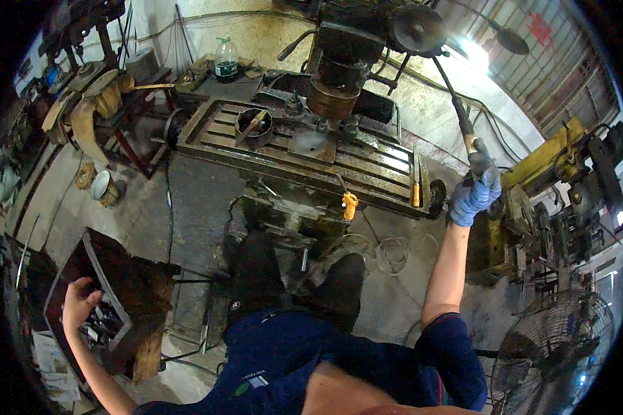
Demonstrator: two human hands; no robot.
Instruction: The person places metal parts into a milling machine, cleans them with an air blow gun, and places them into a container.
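Observation:
My left hand [82, 303] is bare and reaches over a dark open box [121, 315] at the lower left. Its fingers are loosely bent, with the thumb apart, and nothing shows between them. Just beside it, several small dark metal parts [102, 321] lie in the box. On the right, my raised right hand [475, 196] wears a blue glove and is closed round the lower end of a long lever [464, 121]. That lever runs up to the head of the drilling or milling machine [346, 45]. Below the spindle, a wet patch glistens on the slotted machine table [256, 153].
On the table stands a round pot [254, 130] with a brush in it. A yellow push-button pendant [349, 205] hangs at its front edge. A fan [557, 353] stands at lower right, a plastic bottle [226, 61] at the back. Coiled cable [392, 254] lies on the floor.

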